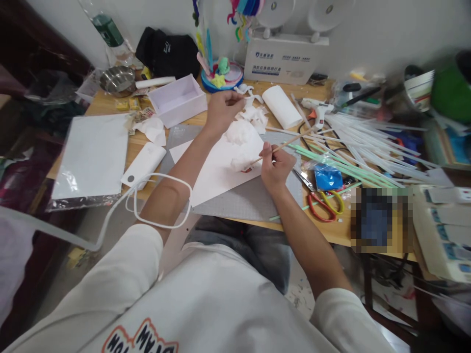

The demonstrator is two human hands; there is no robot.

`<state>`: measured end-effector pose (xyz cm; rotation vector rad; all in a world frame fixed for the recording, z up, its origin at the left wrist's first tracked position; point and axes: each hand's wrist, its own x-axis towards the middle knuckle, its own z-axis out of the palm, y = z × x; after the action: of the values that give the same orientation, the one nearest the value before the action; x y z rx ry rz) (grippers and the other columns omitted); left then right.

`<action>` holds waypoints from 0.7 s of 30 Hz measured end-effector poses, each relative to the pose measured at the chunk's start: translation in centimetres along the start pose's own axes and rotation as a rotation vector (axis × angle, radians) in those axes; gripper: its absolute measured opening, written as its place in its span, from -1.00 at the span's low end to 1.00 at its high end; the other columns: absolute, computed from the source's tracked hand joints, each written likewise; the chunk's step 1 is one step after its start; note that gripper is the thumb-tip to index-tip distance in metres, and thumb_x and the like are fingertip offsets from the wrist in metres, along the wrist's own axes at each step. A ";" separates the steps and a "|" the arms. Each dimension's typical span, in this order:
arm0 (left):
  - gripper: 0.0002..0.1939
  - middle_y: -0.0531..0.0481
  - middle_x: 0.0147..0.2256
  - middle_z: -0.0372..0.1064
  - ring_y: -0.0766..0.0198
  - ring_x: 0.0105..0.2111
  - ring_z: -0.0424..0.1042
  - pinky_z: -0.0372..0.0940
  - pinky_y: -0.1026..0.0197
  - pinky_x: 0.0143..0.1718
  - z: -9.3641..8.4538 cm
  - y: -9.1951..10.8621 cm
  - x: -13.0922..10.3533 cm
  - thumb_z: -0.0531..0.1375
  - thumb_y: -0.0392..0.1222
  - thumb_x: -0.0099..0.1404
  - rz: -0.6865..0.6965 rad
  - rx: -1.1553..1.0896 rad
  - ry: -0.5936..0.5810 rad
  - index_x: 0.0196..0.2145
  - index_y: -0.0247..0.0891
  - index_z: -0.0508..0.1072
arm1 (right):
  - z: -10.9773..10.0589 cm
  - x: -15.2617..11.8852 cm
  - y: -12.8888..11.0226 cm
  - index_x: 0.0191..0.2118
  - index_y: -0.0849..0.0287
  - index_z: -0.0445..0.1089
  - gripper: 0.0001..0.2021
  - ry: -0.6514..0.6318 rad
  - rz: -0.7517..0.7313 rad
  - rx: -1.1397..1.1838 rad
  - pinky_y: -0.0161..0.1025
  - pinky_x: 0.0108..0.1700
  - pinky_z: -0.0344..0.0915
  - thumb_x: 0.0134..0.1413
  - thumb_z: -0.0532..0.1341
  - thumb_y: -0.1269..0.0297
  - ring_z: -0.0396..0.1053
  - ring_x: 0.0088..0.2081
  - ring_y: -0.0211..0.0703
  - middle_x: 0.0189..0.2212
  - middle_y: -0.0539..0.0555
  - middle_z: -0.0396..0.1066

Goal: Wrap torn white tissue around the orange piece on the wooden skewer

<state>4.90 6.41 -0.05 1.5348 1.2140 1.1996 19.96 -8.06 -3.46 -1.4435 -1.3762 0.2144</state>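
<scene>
My right hand [276, 167] grips a thin wooden stick [283, 145]. The stick slants down to the left and ends at a tuft of white fluff [240, 163] like cotton, with a small red patch beneath it. My left hand [224, 112] is farther back with fingers pinched, close to crumpled white scraps [253, 115]; what it pinches, if anything, is too small to make out. A larger clump of white fluff [237, 132] rests just in front of it. Under both tufts is a white sheet of paper [209, 174] on a grey cutting mat [265, 206].
A white open box [180, 105] stands left of the paper, a white roll [281, 107] behind it. At right are a glue gun [318, 112], many translucent sticks [375, 139] and scissors [320, 203]. A white cable [162, 225] loops over my left forearm.
</scene>
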 end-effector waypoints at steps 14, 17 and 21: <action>-0.77 -0.05 -0.28 0.64 0.21 -0.26 0.59 0.40 0.25 -0.16 -1.7 2.4 -16.4 0.32 -0.30 0.21 -0.115 0.208 -0.710 -0.16 -0.30 0.67 | -0.1 0.1 0.4 -0.55 0.15 0.40 -0.42 0.060 0.063 0.058 -0.24 -0.43 0.04 0.32 0.03 -0.16 0.15 -0.61 -0.36 -0.72 -0.10 0.18; -0.69 -0.07 -0.25 0.64 0.18 -0.24 0.59 0.40 0.22 -0.11 -1.2 1.9 -16.4 0.27 -0.33 0.25 -0.070 0.352 -0.628 -0.06 -0.32 0.66 | -0.2 0.2 0.7 -0.56 0.14 0.41 -0.42 0.104 0.070 0.075 -0.24 -0.42 0.05 0.32 0.04 -0.17 0.17 -0.61 -0.35 -0.72 -0.09 0.19; -0.60 -0.06 -0.22 0.64 0.19 -0.25 0.58 0.41 0.19 -0.07 -1.2 1.4 -16.0 0.23 -0.35 0.28 -0.055 0.396 -0.522 0.06 -0.30 0.61 | -0.3 0.2 0.4 -0.61 0.14 0.35 -0.42 0.078 0.070 0.116 -0.24 -0.44 0.03 0.32 0.05 -0.15 0.12 -0.63 -0.37 -0.73 -0.10 0.16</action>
<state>2.68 -9.46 -1.37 1.9311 1.1613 0.4793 20.47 -7.98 -3.61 -1.3905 -1.2315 0.2761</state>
